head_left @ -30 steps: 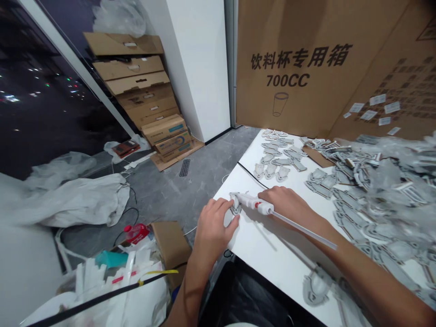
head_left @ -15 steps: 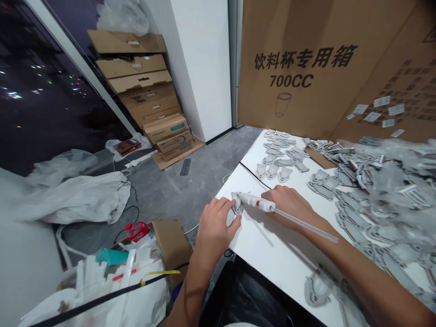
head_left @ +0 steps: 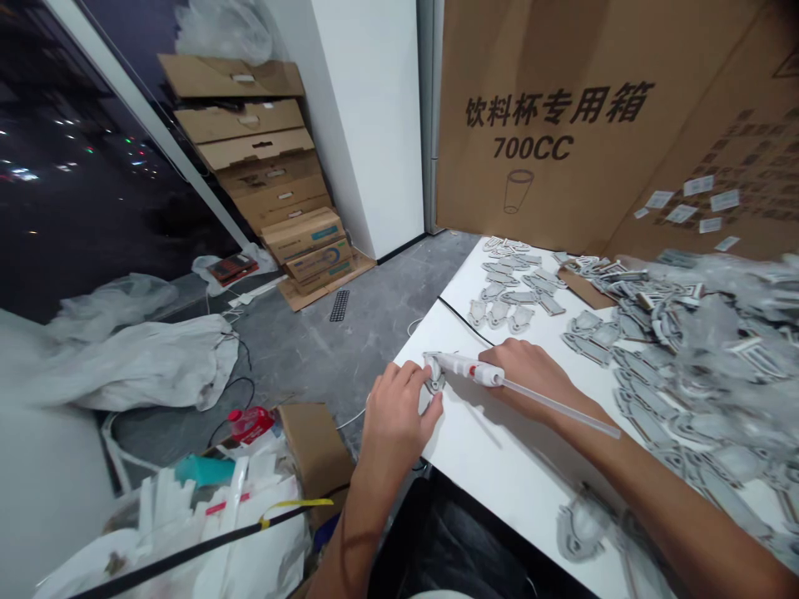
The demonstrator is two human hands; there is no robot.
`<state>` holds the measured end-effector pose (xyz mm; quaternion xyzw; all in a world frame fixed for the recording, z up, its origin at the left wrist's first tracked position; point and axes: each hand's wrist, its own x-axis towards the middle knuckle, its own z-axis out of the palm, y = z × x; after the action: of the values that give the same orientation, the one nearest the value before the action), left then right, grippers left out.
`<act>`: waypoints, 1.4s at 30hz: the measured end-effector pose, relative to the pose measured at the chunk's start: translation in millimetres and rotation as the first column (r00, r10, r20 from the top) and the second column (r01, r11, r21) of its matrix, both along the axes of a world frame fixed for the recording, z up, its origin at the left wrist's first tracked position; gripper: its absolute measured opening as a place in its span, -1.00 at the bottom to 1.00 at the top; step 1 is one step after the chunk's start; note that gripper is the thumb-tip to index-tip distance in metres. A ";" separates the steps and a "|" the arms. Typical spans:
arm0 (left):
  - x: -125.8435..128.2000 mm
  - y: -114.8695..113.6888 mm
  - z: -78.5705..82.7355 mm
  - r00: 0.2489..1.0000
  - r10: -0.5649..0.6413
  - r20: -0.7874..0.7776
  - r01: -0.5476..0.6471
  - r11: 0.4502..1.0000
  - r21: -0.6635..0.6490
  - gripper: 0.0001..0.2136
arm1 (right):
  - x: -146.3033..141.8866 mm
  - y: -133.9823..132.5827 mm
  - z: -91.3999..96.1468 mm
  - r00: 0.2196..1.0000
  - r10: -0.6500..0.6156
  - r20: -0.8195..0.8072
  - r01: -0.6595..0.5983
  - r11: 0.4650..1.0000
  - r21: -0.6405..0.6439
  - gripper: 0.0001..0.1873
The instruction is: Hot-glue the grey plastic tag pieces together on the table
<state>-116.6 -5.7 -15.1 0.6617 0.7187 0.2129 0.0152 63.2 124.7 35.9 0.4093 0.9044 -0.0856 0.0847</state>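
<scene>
Near the left edge of the white table (head_left: 462,433), my left hand (head_left: 399,412) has its fingers and thumb closed around the sides of a small grey-and-white flat part (head_left: 435,378). My right hand (head_left: 524,366) grips a white hot glue gun (head_left: 471,368), and a clear glue stick (head_left: 562,409) juts from its back end. The gun's nozzle is at the far end of the part; whether it touches cannot be seen. My right fingers around the handle are mostly hidden behind the gun. Another grey part (head_left: 580,528) lies by my right forearm.
Rows of similar grey parts (head_left: 521,319) cover the table's far side, with a heap of parts and plastic bags (head_left: 717,324) at right. A large cardboard box (head_left: 549,191) stands behind. A black cable (head_left: 462,316) crosses the table edge. Left of me is a full waste box (head_left: 318,449).
Hardly anything differs. Both hands, the glue gun and the small part keep nearly the same places; the view has shifted very slightly.
</scene>
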 end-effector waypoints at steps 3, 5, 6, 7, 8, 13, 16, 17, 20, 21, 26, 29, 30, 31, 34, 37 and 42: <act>1.5 -0.2 0.3 1.000 0.003 -0.005 -0.003 1.000 0.003 -0.79 | -0.2 0.3 -0.1 1.000 -0.005 -0.008 0.005 1.000 -0.003 -0.76; 1.7 -0.1 0.4 1.000 0.005 -0.006 -0.005 1.000 0.003 -0.79 | -0.9 0.6 -1.0 1.000 -0.007 -0.011 0.007 1.000 -0.008 -0.76; 1.7 -0.1 0.4 1.000 0.007 -0.007 -0.007 1.000 0.003 -0.79 | -1.2 0.7 -1.7 1.000 -0.011 -0.012 0.011 1.000 -0.010 -0.76; 1.8 -0.2 0.5 1.000 0.008 -0.008 -0.008 1.000 0.003 -0.80 | -1.3 0.9 -2.5 1.000 -0.015 -0.012 0.015 1.000 -0.011 -0.77; 1.9 -0.2 0.6 1.000 0.009 -0.011 -0.009 1.000 0.003 -0.80 | -1.3 1.1 -3.3 1.000 -0.019 -0.013 0.019 1.000 -0.011 -0.78; 2.3 0.0 -0.6 0.999 0.021 -0.031 -0.021 1.000 0.006 -0.80 | -1.5 3.5 -0.2 0.995 -0.092 -0.031 0.089 0.993 -0.079 -0.71; 1.4 0.8 -2.2 0.999 0.022 -0.043 -0.022 1.000 -0.005 -0.79 | -7.3 7.8 11.6 0.983 -0.182 -0.024 0.176 0.973 -0.150 -0.70; 0.9 1.1 -2.5 0.999 0.020 -0.045 -0.020 1.000 -0.013 -0.79 | -11.1 9.9 17.4 0.984 -0.180 -0.011 0.176 0.972 -0.157 -0.71; -0.4 1.6 -2.3 0.999 0.014 -0.045 -0.016 0.999 -0.039 -0.79 | -28.1 17.7 39.1 0.995 -0.079 0.066 0.090 0.980 -0.178 -0.75; -0.7 1.6 -1.9 0.999 0.013 -0.044 -0.015 0.999 -0.045 -0.80 | -35.6 20.7 47.1 0.994 -0.048 0.100 0.068 0.977 -0.202 -0.78; -1.9 0.2 -0.2 0.999 0.010 -0.037 -0.012 0.999 -0.051 -0.80 | -79.6 35.6 83.4 0.957 -0.022 0.289 0.117 0.942 -0.314 -0.85; -2.9 -0.4 0.2 0.999 0.009 -0.036 -0.011 0.998 -0.055 -0.79 | -104.5 43.6 94.8 0.921 -0.013 0.390 0.156 0.928 -0.337 -0.85; -3.1 -0.4 0.4 0.999 0.008 -0.036 -0.010 0.998 -0.057 -0.79 | -111.5 46.0 96.4 0.909 -0.005 0.416 0.162 0.925 -0.344 -0.84; -3.3 -0.4 0.8 0.999 0.007 -0.036 -0.009 0.998 -0.059 -0.79 | -117.7 48.1 97.1 0.899 0.003 0.438 0.167 0.922 -0.348 -0.83; -3.4 -0.2 2.6 0.999 0.012 -0.033 -0.015 0.998 -0.067 -0.82 | -130.2 52.9 96.1 0.878 0.020 0.478 0.172 0.919 -0.354 -0.82; -3.1 -0.5 4.2 0.999 0.022 -0.031 -0.024 0.997 -0.075 -0.82 | -131.9 55.2 94.5 0.877 0.018 0.480 0.172 0.921 -0.349 -0.84; -2.9 -1.4 3.5 0.999 0.030 -0.035 -0.032 0.998 -0.047 -0.81 | -109.7 57.0 90.3 0.916 -0.030 0.400 0.190 0.910 -0.368 -0.91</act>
<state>-119.4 -7.1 -11.7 0.6534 0.7340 0.1846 0.0153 -46.5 181.6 126.2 0.4433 0.8081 -0.1909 0.3376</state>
